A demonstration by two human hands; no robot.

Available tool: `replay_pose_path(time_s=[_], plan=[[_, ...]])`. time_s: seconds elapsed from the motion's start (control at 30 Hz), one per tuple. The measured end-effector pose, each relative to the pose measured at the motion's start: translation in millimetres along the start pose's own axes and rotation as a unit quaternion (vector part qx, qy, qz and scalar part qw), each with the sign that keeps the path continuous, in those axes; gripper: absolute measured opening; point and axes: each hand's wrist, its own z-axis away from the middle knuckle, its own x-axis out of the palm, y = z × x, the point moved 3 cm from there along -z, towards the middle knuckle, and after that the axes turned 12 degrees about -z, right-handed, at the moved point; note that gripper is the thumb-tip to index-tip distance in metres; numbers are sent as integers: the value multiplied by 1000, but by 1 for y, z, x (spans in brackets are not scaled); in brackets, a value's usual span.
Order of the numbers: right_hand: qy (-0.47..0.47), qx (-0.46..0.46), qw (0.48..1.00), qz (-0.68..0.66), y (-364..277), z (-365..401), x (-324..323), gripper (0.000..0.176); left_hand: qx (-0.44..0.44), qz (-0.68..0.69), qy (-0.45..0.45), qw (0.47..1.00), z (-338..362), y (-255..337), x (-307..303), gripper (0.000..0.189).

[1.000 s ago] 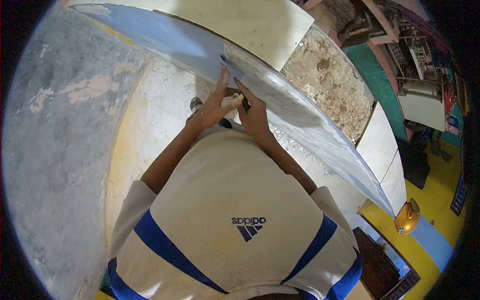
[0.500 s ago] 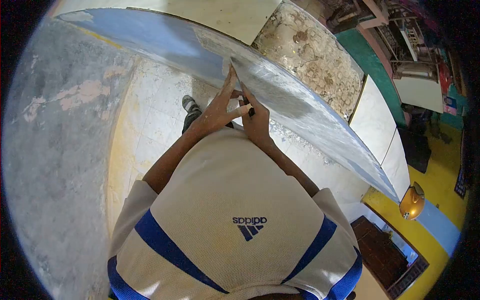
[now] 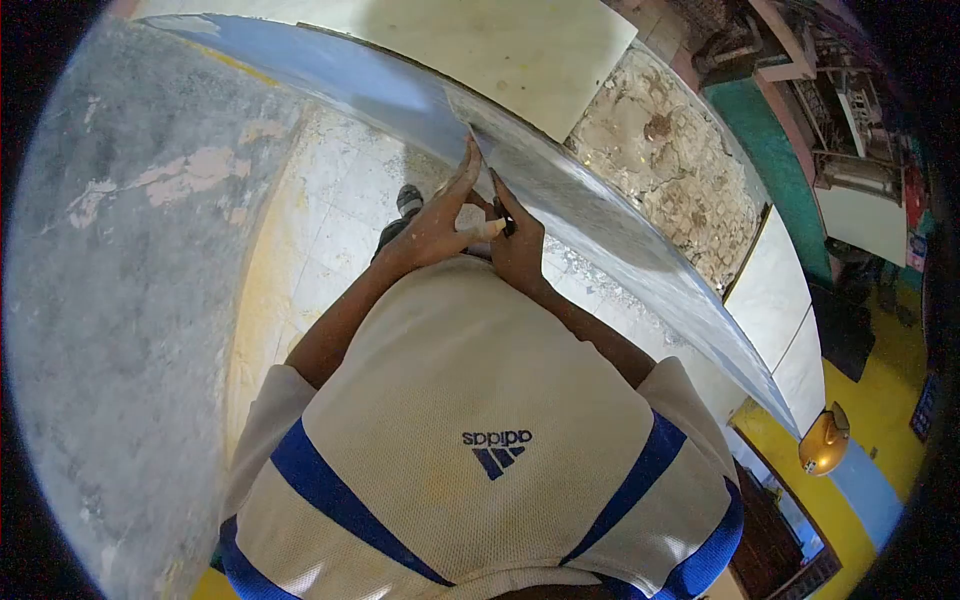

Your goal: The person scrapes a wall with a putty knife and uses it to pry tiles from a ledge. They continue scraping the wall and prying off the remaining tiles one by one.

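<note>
A long grey-blue board [image 3: 600,225] runs from upper left to lower right in front of me. My left hand [image 3: 435,225] presses against its near edge with the fingers stretched up along it, the fingertips touching the board. My right hand [image 3: 518,245] sits right beside the left and is closed on a small dark marker [image 3: 507,222] whose tip rests at the board's edge. Both hands touch each other. A shoe [image 3: 405,205] shows on the floor below the left hand.
A rough grey wall [image 3: 120,300] with peeling patches fills the left. Pale worn floor [image 3: 320,230] lies under the board. White panels [image 3: 780,290] lean beyond the board. A gold helmet-like object [image 3: 822,442] sits at lower right near a yellow wall.
My view shifted slightly and the hands slid a little along the board's edge. Both hands stay pressed together at the edge with the marker in the right.
</note>
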Motion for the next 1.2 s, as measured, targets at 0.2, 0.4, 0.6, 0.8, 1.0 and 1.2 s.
replay_pose_path(time_s=[0.2, 0.4, 0.6, 0.8, 1.0, 1.2], plan=[[3, 7, 1000, 13, -8, 0, 1, 55, -32, -2, -53, 998, 0, -3, 0, 112], [9, 0, 1000, 19, -19, 11, -26, 53, -2, 66, -32, 997, -5, -5, 31, 110], [40, 0, 999, 35, -7, 37, -38, 54, 28, 45, -34, 998, -4, 4, 57, 108], [33, -12, 999, 37, -6, 36, -28, 51, -3, 67, -19, 998, -2, 6, 50, 106], [47, -38, 998, 24, 2, 26, -13, 50, 29, 1, 12, 1000, 2, -11, 42, 100], [29, -8, 999, 16, -7, -1, 9, 48, 30, 31, -25, 999, -6, -20, 3, 110]])
